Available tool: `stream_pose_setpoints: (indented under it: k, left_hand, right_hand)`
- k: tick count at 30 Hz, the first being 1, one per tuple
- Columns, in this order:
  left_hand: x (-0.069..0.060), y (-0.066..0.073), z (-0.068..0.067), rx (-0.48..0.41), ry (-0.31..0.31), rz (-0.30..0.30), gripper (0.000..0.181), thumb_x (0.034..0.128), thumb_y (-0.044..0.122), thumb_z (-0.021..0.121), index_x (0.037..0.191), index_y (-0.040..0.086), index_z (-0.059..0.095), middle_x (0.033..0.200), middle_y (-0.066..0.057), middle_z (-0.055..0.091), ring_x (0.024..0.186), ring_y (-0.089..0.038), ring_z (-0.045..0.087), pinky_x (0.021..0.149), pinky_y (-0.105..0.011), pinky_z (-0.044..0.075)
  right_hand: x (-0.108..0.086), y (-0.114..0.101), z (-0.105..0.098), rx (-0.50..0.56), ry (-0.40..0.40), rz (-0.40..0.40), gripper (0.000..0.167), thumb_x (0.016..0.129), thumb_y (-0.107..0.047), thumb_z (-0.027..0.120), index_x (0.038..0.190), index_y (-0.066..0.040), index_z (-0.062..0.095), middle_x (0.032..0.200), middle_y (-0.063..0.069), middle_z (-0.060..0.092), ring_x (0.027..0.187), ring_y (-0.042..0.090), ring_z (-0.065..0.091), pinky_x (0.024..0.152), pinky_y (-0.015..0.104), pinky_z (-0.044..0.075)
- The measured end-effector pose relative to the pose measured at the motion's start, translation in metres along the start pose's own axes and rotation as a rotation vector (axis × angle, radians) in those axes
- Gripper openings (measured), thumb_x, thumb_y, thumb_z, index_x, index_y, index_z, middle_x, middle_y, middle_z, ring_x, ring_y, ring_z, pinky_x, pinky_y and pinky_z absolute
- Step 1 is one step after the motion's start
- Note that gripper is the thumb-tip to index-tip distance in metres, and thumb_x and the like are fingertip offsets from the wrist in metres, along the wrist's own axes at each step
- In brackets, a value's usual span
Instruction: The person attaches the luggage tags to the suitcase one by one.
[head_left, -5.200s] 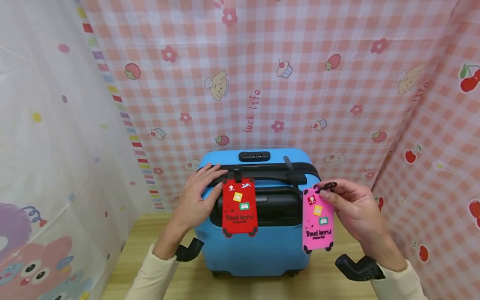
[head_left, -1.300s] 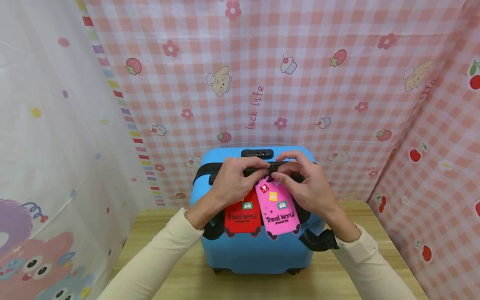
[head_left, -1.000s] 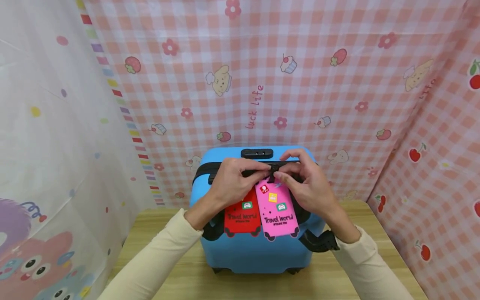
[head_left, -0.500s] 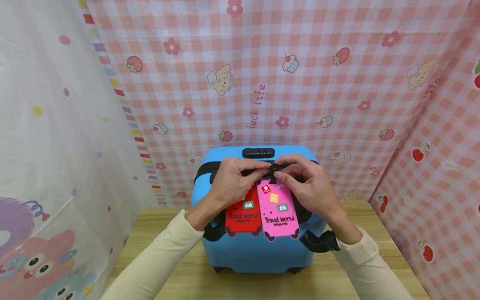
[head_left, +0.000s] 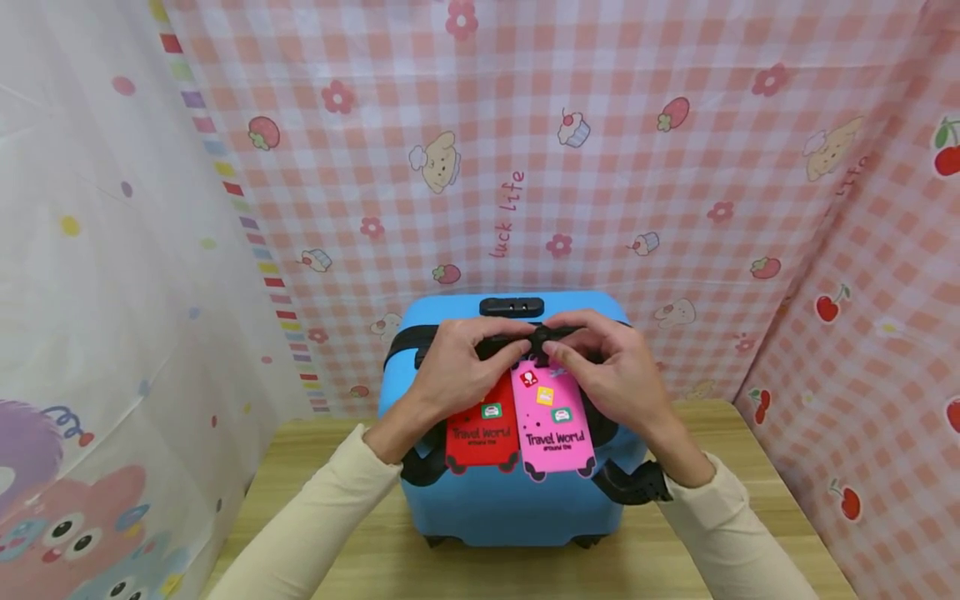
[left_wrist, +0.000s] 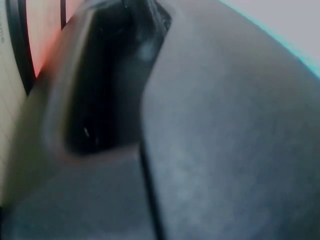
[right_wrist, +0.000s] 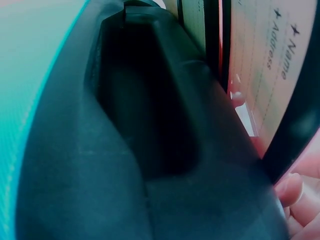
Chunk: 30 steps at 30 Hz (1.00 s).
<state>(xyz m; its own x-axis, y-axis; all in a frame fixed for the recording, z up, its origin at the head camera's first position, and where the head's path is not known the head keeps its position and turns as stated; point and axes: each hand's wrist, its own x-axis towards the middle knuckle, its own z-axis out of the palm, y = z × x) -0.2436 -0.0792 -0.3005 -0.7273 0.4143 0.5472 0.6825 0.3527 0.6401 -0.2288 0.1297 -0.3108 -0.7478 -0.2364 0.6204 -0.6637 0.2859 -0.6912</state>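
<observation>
A blue suitcase [head_left: 517, 508] stands upright in the head view, its black top handle mostly behind the hands. A red luggage tag [head_left: 482, 442] hangs at the left, its upper part hidden by my left hand [head_left: 456, 367]. Close beside it hangs a pink luggage tag [head_left: 553, 425] with a black strap [head_left: 540, 342] at the handle. My left thumb and forefinger pinch that strap from the left; my right hand [head_left: 615, 362] pinches it from the right. The right wrist view shows the pink tag's back, a card [right_wrist: 270, 55] printed "Name" and "Address".
A black combination lock [head_left: 512, 307] sits on the suitcase top. The suitcase stands on a wooden table [head_left: 352, 558]. Checked cloth [head_left: 517, 125] hangs close behind, with more cloth at both sides. A black recess [left_wrist: 110, 85] of the suitcase fills much of the left wrist view.
Earlier, my left hand rested by the red tag while my right held the pink tag off to the right. Both hands met at its strap; lately the pink tag has swung slightly straighter.
</observation>
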Motion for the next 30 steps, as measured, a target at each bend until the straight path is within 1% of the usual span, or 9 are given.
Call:
stream_pose_setpoints:
  k: [13,16,19,24,26,28,30]
  left_hand:
    - [-0.0007,0.0004,-0.0009,0.012,-0.035,-0.016,0.026,0.0934,0.018,0.069,0.117,0.008,0.074,0.113,-0.004,0.072,0.096,-0.011,0.066,0.082,-0.026,0.055]
    - [-0.0007,0.0002,-0.0005,-0.001,-0.038,-0.015,0.026,0.093,0.018,0.069,0.117,0.008,0.073,0.113,-0.005,0.072,0.096,-0.011,0.066,0.083,-0.026,0.055]
    - [-0.0002,0.0001,-0.0001,-0.026,-0.045,-0.006,0.029,0.0928,0.017,0.07,0.12,0.009,0.07,0.112,-0.003,0.073,0.097,-0.01,0.067,0.084,-0.026,0.055]
    - [0.0007,-0.0003,-0.0004,-0.05,-0.059,0.023,0.039,0.0918,0.015,0.071,0.129,0.009,0.062,0.11,-0.003,0.074,0.102,-0.01,0.068,0.081,-0.029,0.055]
    - [0.0011,-0.0003,-0.0008,-0.046,-0.063,0.034,0.041,0.0917,0.014,0.071,0.131,0.009,0.06,0.11,-0.004,0.075,0.103,-0.011,0.069,0.08,-0.031,0.056]
    - [0.0018,0.0002,-0.0013,-0.036,-0.067,0.04,0.039,0.0928,0.014,0.07,0.13,0.009,0.06,0.109,-0.004,0.075,0.104,-0.011,0.068,0.084,-0.031,0.055]
    - [0.0026,0.0007,-0.0016,-0.03,-0.069,0.032,0.034,0.0947,0.015,0.067,0.128,0.01,0.061,0.108,-0.003,0.075,0.105,-0.011,0.068,0.085,-0.031,0.055]
  right_hand:
    - [0.001,0.0002,0.0008,0.013,0.02,0.01,0.022,0.089,-0.002,0.072,0.111,-0.004,0.072,0.08,0.007,0.075,0.063,0.012,0.065,0.054,0.023,0.053]
    - [0.001,0.0,0.0014,0.009,0.028,0.015,0.022,0.088,-0.002,0.073,0.11,-0.004,0.074,0.079,0.007,0.074,0.061,0.013,0.064,0.053,0.022,0.052]
    - [0.0009,0.0003,0.0024,-0.014,0.035,0.01,0.017,0.087,-0.004,0.075,0.103,-0.004,0.076,0.078,0.005,0.075,0.06,0.013,0.064,0.052,0.023,0.051]
    - [0.0013,0.0005,0.0037,-0.074,0.049,0.004,0.004,0.086,-0.008,0.077,0.09,-0.008,0.077,0.075,0.0,0.073,0.058,0.012,0.061,0.051,0.024,0.051]
    - [0.0016,0.0005,0.0038,-0.081,0.052,0.009,0.004,0.087,-0.008,0.076,0.09,-0.009,0.077,0.074,-0.001,0.072,0.058,0.012,0.06,0.051,0.024,0.051]
    - [0.0025,0.001,0.0036,-0.074,0.056,0.004,0.006,0.086,-0.008,0.076,0.092,-0.007,0.075,0.075,0.0,0.07,0.059,0.012,0.061,0.052,0.024,0.05]
    - [0.0032,0.0021,0.0035,-0.057,0.057,-0.029,0.011,0.086,-0.005,0.077,0.095,-0.005,0.071,0.075,0.002,0.068,0.059,0.012,0.061,0.053,0.022,0.05]
